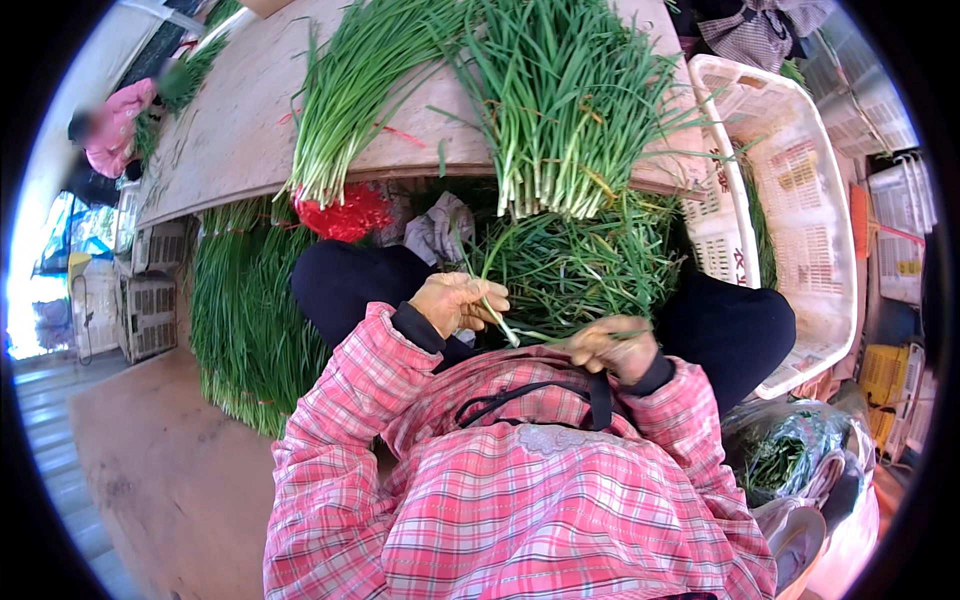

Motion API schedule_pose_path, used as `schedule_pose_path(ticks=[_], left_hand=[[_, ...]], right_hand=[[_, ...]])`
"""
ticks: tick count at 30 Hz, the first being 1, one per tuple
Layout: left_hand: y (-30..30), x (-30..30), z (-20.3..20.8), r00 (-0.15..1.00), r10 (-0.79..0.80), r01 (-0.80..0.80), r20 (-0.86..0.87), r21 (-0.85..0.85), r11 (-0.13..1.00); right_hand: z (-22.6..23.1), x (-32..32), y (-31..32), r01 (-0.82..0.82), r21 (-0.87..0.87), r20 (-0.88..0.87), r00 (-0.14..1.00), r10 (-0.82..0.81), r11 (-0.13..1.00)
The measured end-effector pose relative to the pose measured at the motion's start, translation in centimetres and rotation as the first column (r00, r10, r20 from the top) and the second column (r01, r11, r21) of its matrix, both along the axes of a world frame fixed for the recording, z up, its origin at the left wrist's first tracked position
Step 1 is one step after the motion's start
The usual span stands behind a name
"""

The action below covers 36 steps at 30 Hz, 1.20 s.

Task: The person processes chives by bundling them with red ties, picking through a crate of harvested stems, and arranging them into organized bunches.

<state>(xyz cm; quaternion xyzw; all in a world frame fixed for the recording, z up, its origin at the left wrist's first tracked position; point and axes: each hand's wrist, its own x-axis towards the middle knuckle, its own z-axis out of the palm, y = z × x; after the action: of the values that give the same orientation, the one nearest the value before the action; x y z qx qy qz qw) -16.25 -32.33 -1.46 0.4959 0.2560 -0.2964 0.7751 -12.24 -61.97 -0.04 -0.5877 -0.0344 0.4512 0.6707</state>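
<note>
Green stalk [508, 331], pale base down before plaid jacket [560, 500], gripped by left hand [460, 302]; right hand [612, 348] curled nearby, blurred: whether anything is pinched cannot be told. Stalk cleaning judged in hand; steady hold, light peel seemingly required next. Loose greens [590, 270] heaped beyond; farther, leafy bundles [570, 110] laid on tabletop [240, 130].

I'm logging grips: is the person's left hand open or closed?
Closed: the left hand pinches a green stalk, whose pale end shows below the fingers.
</note>
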Motion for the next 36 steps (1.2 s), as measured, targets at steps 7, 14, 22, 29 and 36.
schedule_pose_path(ticks=[7, 14, 22, 29, 36], left_hand=[[2.2, -1.5, 4.1, 0.993, -0.046, 0.035, 0.105, 0.102, 0.994], [5.9, -2.9, 14.6, 0.921, -0.290, 0.264, 0.261, 0.130, 0.956], [17.0, 3.4, 24.2, 0.451, -0.327, -0.283, 0.831, 0.480, 0.830], [24.3, 14.2, 17.5, 0.824, -0.367, -0.118, 0.431, 0.765, 0.633], [25.6, 14.9, 5.8, 0.918, -0.375, -0.201, 0.127, 0.966, -0.164]], right_hand=[[-4.5, 1.5, -2.5, 0.441, 0.004, -0.299, 0.857, -0.419, 0.898], [-3.6, 0.0, 1.1, -0.023, -0.086, -0.098, 0.995, 0.015, 0.996], [-5.5, 0.8, 0.5, 0.161, -0.221, -0.096, 0.978, -0.185, 0.962], [-5.9, 0.5, 0.3, 0.195, -0.258, -0.051, 0.975, -0.215, 0.946], [-5.1, 0.5, -0.6, 0.260, -0.284, 0.017, 0.964, -0.267, 0.923]])
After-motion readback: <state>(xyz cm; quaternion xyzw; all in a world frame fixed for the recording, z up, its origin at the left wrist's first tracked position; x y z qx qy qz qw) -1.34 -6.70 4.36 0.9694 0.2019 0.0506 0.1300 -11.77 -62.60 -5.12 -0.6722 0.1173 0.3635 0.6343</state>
